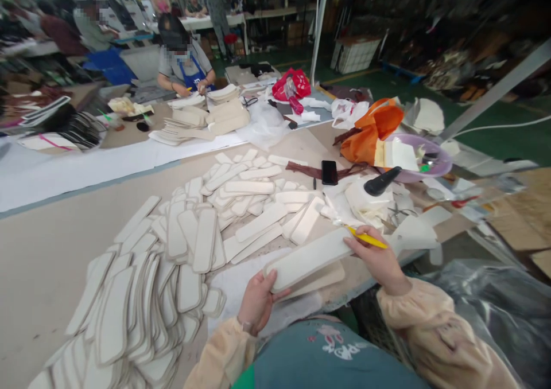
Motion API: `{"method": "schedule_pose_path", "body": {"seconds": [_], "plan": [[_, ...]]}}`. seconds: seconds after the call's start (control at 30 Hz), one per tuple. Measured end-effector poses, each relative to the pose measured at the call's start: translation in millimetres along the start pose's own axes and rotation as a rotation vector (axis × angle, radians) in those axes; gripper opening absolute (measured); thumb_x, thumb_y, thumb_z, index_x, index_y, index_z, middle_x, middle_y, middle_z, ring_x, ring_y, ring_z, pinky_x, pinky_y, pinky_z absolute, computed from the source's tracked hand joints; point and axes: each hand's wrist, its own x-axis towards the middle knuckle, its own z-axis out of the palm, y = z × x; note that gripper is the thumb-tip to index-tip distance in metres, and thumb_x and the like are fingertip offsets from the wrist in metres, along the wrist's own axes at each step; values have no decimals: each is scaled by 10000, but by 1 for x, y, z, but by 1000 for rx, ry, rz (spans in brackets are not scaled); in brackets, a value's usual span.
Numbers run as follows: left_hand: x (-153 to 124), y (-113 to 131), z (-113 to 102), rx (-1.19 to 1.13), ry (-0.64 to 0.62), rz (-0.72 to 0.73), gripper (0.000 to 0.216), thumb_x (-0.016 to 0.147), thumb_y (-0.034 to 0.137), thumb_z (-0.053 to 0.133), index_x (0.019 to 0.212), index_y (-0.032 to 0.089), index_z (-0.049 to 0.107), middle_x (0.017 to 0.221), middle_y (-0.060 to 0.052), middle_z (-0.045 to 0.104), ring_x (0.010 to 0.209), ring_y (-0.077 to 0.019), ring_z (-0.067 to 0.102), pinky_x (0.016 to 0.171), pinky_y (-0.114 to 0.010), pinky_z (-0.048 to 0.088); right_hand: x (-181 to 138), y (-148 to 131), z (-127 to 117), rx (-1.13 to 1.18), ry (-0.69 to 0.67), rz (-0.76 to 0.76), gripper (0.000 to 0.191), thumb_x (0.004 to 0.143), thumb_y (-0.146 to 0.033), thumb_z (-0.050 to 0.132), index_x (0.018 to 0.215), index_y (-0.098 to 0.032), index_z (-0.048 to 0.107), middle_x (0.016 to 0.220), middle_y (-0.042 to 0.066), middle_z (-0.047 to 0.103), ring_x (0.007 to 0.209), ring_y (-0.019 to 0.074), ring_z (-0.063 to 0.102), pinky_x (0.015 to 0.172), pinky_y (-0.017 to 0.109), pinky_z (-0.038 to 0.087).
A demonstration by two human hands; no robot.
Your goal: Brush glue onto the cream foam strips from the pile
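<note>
My left hand [258, 300] grips the near end of a long white padded strip [307, 258], thumb on top. The strip lies slanted over a tan board piece [321, 279] near the table's front edge. My right hand [376, 257] rests on the strip's far end and pinches a yellow pen [368, 238], its tip pointing left toward the strip. Both sleeves are peach coloured.
Several white padded strips [193, 245] lie spread in overlapping rows across the beige table [47, 245]. A black phone [329, 172], an orange bag [370, 131] and a purple basin [430, 162] sit to the right. A person in a blue apron [185, 62] works at the far side.
</note>
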Motion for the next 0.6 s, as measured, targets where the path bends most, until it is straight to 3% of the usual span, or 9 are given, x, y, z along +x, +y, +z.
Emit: {"method": "schedule_pose_path", "body": {"seconds": [0.23, 0.4, 0.6], "plan": [[-20, -7, 25, 1, 60, 127, 373, 785, 410, 606, 1090, 196, 586, 1149, -78, 638, 976, -234, 624, 716, -328, 555, 12, -16, -13, -67, -70, -163, 364, 646, -435, 725, 819, -245, 467, 583, -84, 408, 492, 95, 401, 450, 213, 337], [-28, -12, 39, -41, 60, 169, 406, 788, 407, 607, 1108, 161, 563, 1159, -96, 627, 965, -228, 621, 717, -330, 561, 14, -23, -25, -62, -91, -247, 362, 658, -427, 717, 833, -239, 461, 624, -69, 420, 533, 98, 416, 480, 211, 352], [-40, -17, 56, -86, -35, 224, 563, 707, 300, 712, 1213, 165, 504, 1199, -110, 596, 1009, -241, 603, 739, -317, 557, 13, -20, -42, -103, -54, -266, 354, 649, -435, 727, 834, -242, 496, 610, -71, 441, 520, 102, 420, 480, 218, 359]]}}
